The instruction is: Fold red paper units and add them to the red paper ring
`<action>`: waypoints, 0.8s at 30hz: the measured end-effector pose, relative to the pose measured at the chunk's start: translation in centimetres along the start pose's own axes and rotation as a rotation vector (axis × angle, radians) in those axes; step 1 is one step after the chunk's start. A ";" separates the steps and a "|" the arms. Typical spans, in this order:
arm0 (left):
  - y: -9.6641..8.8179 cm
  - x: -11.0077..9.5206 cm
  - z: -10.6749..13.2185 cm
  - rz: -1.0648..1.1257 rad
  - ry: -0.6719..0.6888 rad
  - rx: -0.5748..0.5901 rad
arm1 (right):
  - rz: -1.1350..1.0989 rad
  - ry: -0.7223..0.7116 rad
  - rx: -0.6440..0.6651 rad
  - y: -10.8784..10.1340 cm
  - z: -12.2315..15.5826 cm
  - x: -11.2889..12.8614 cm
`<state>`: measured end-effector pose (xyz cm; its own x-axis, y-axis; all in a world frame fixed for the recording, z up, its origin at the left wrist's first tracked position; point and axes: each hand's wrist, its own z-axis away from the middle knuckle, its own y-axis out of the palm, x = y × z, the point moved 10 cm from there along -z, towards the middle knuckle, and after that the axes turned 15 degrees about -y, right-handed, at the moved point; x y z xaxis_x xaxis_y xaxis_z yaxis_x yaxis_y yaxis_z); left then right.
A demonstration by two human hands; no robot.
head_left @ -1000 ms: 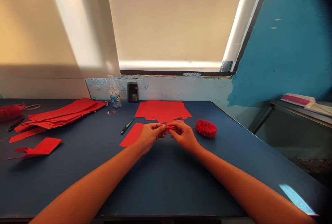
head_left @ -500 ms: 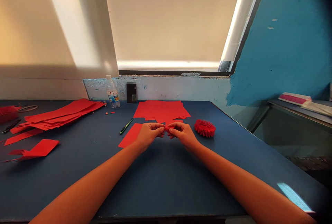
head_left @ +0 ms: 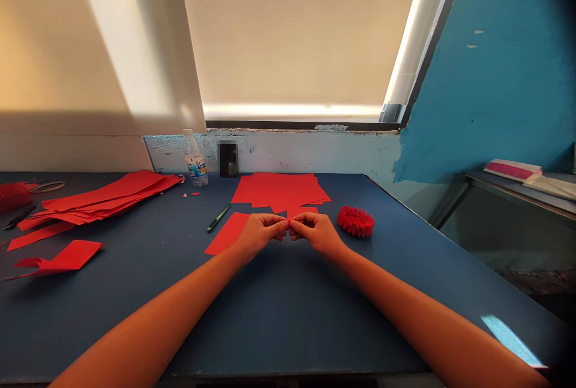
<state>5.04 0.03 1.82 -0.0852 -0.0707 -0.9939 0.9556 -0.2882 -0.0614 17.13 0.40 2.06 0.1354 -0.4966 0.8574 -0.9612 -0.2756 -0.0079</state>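
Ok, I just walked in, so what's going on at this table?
A person's left hand and right hand meet at the fingertips over a blue table, apparently pinching a small piece of red paper that the fingers mostly hide. Right of the right hand sits a pleated red paper ring. Red paper sheets lie beyond the hands, and a slim green pen or cutter lies to the left. A plastic bottle stands near the wall.
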 end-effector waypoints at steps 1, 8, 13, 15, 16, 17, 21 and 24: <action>0.0 0.0 0.0 -0.005 0.004 0.001 | 0.000 -0.001 0.001 0.0 0.0 0.0; 0.2 -0.8 0.4 0.008 0.019 0.036 | 0.011 0.006 0.014 -0.1 -0.1 -0.1; 0.6 -1.0 0.6 0.041 0.017 0.080 | 0.032 0.006 0.054 0.1 -0.1 0.1; 0.6 -0.9 0.6 0.032 0.020 0.072 | 0.050 0.000 0.064 0.2 -0.1 0.3; 0.7 -0.9 0.6 0.029 0.020 0.069 | 0.061 -0.005 0.066 0.2 -0.1 0.4; 0.7 -0.8 0.6 0.026 0.018 0.065 | 0.071 -0.009 0.065 0.2 -0.1 0.4; 0.7 -0.6 0.5 -0.028 0.017 0.039 | 0.091 -0.022 0.071 0.1 -0.1 0.7; 0.4 -0.4 0.4 -0.048 0.013 0.001 | 0.051 -0.018 0.094 0.4 0.0 0.5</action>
<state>5.32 -0.46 2.26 -0.1272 -0.0442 -0.9909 0.9502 -0.2919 -0.1090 16.79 0.07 2.51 0.0920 -0.5268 0.8450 -0.9402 -0.3255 -0.1005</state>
